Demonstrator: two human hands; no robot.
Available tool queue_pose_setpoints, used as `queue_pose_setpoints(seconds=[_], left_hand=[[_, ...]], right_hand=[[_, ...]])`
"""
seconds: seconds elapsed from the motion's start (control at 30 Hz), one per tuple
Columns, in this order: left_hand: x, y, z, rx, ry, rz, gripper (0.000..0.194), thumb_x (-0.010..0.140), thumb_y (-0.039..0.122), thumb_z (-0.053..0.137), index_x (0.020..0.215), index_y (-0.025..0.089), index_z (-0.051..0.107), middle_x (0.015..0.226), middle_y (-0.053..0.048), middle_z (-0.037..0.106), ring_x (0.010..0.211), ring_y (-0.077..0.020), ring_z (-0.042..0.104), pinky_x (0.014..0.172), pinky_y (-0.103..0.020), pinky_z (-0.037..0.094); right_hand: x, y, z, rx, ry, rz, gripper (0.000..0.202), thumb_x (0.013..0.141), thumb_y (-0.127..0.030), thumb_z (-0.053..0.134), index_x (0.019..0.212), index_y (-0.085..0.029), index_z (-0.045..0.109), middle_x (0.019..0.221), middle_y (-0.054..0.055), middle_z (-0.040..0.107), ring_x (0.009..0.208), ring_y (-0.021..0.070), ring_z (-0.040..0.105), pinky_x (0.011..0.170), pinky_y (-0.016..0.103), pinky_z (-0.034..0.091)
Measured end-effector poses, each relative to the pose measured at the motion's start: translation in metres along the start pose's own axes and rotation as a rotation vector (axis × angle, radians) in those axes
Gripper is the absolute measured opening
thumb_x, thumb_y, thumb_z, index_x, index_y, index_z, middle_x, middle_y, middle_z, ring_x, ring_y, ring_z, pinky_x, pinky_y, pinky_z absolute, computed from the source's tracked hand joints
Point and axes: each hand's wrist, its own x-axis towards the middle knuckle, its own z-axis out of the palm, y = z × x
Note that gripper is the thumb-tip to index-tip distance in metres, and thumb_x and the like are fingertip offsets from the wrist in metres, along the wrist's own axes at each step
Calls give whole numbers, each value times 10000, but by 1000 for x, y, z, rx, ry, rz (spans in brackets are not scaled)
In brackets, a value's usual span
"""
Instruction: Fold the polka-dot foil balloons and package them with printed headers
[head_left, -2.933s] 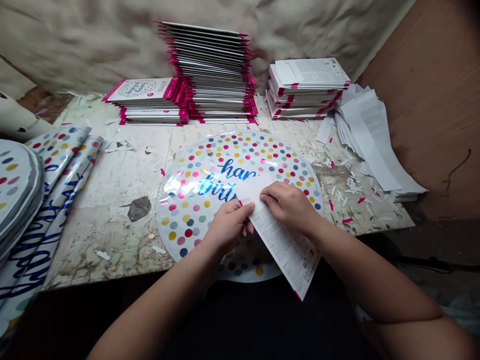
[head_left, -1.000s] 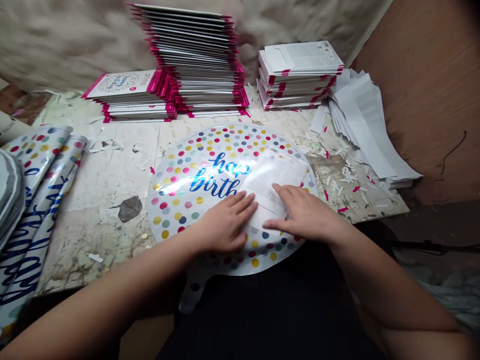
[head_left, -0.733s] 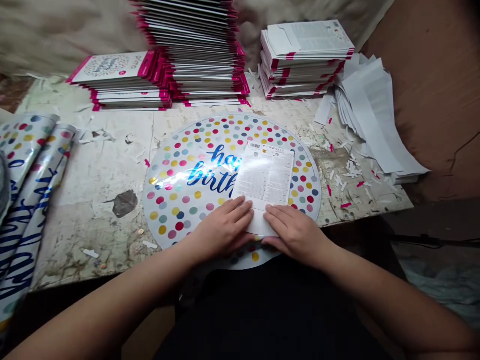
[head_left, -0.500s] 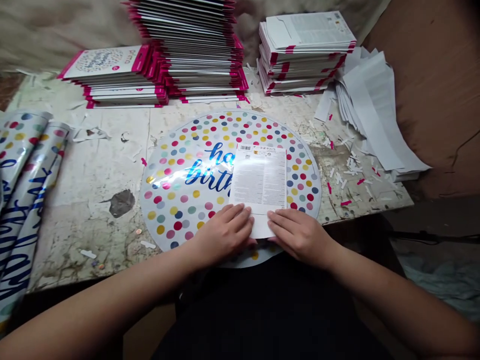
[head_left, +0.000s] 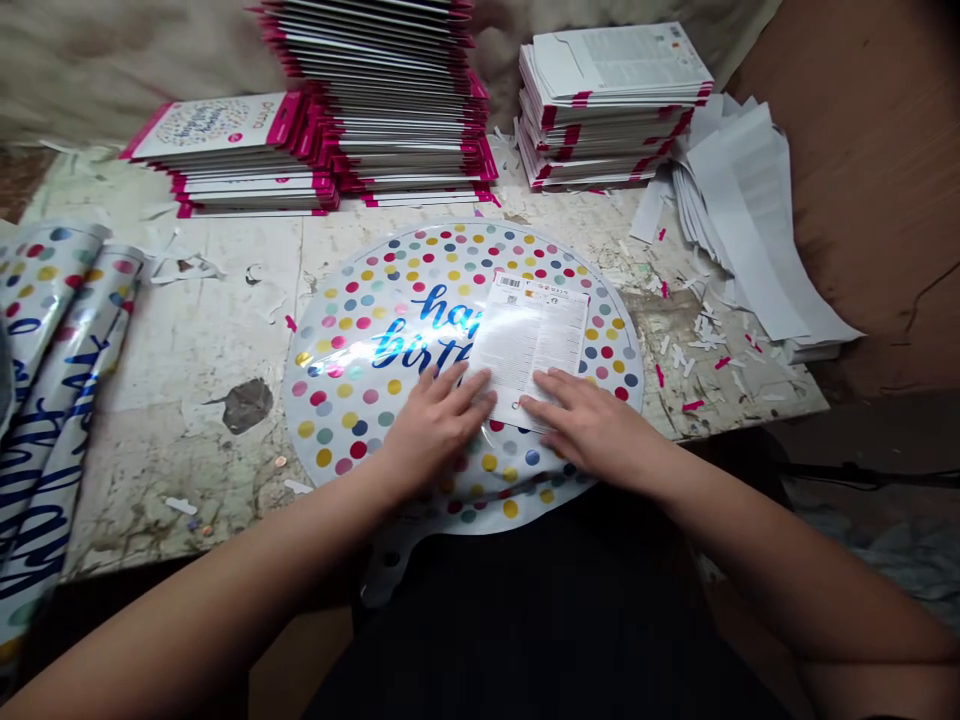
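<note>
A round foil balloon (head_left: 405, 410) with coloured dots and blue lettering lies flat on the table in front of me. On its right half rests a white printed card (head_left: 529, 345), slightly tilted, with a barcode at its top left. My left hand (head_left: 442, 415) lies with fingers spread on the balloon, its fingertips at the card's lower left edge. My right hand (head_left: 589, 420) has its fingers spread over the card's lower right part. The balloon's tail (head_left: 386, 570) hangs at the table's front edge.
Pink-edged card packets stand in a low stack (head_left: 225, 150) and a tall stack (head_left: 405, 110) at the back. Another packet stack (head_left: 615, 110) is back right, beside white paper strips (head_left: 750, 220). Rolled dotted foil (head_left: 67, 400) lies left. Paper scraps litter the worn table (head_left: 187, 380).
The card has moved up and right and turned a little, and its lower flap no longer shows. Both hands have moved up with fingers more spread. The balloon's tail has come into view.
</note>
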Motion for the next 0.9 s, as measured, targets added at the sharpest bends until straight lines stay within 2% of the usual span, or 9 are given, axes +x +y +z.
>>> queue_pose_setpoints(seconds=[0.07, 0.13, 0.23, 0.3, 0.4, 0.47, 0.57, 0.7, 0.9], left_hand=[[-9, -1, -11, 12, 90, -138, 282, 828, 138, 464, 1030, 218, 644, 1301, -98, 514, 1241, -351, 376, 1020, -595, 221], [-15, 7, -24, -143, 124, -321, 215, 816, 194, 505, 958, 211, 666, 1217, -104, 571, 1180, -341, 442, 1002, -555, 286], [-15, 28, -34, -816, -216, -599, 240, 834, 337, 513, 951, 185, 657, 940, -91, 665, 836, -236, 619, 763, -387, 495], [-8, 40, -31, -1365, -387, -793, 314, 862, 406, 468, 995, 169, 627, 905, -83, 666, 686, -168, 625, 617, -290, 509], [5, 46, -19, -1811, -76, -1030, 245, 878, 335, 479, 927, 134, 612, 918, -83, 649, 687, -118, 622, 578, -204, 493], [13, 45, -12, -1861, 151, -1108, 129, 846, 236, 544, 828, 123, 605, 832, -62, 642, 676, -102, 618, 564, -173, 485], [18, 42, -9, -1931, 304, -1214, 60, 800, 145, 584, 742, 129, 581, 698, -23, 615, 626, -99, 608, 574, -188, 501], [19, 43, -11, -2135, 284, -1186, 113, 830, 203, 529, 816, 127, 612, 762, -44, 638, 689, -129, 618, 670, -261, 525], [15, 46, -9, -1724, 364, -898, 196, 793, 305, 619, 898, 141, 633, 835, -42, 661, 799, -157, 623, 753, -286, 513]], right_hand=[[-1, -4, -1, -80, -116, -49, 487, 830, -189, 522, 1308, -131, 448, 1381, 183, 408, 1240, 326, 415, 912, 440, 453], [0, -11, -4, -200, -187, -27, 561, 788, -90, 524, 1336, -91, 407, 1361, 216, 422, 1178, 351, 481, 767, 404, 525], [2, -19, -11, -332, -123, -49, 481, 804, -19, 441, 1282, -58, 473, 1237, 235, 541, 974, 332, 613, 595, 368, 528], [4, -23, -18, -334, 22, -140, 388, 853, -47, 389, 1211, -34, 539, 1158, 225, 600, 874, 294, 634, 623, 389, 515], [5, -25, -21, -279, 249, -231, 337, 880, -80, 394, 1155, -24, 580, 1135, 207, 619, 853, 263, 608, 686, 410, 490], [5, -26, -18, -244, 355, -229, 324, 875, -69, 407, 1138, -22, 591, 1123, 200, 627, 840, 249, 598, 677, 394, 483], [3, -28, -7, -189, 421, -214, 316, 870, -64, 412, 1120, -29, 602, 1114, 191, 636, 830, 237, 591, 678, 380, 486], [0, -26, -2, 35, 398, -158, 328, 868, -79, 404, 1138, -81, 590, 1131, 168, 631, 888, 236, 578, 747, 400, 485], [20, -14, -21, 728, 247, 9, 378, 827, -188, 539, 1203, -193, 499, 996, 58, 602, 821, 141, 567, 733, 275, 484]])
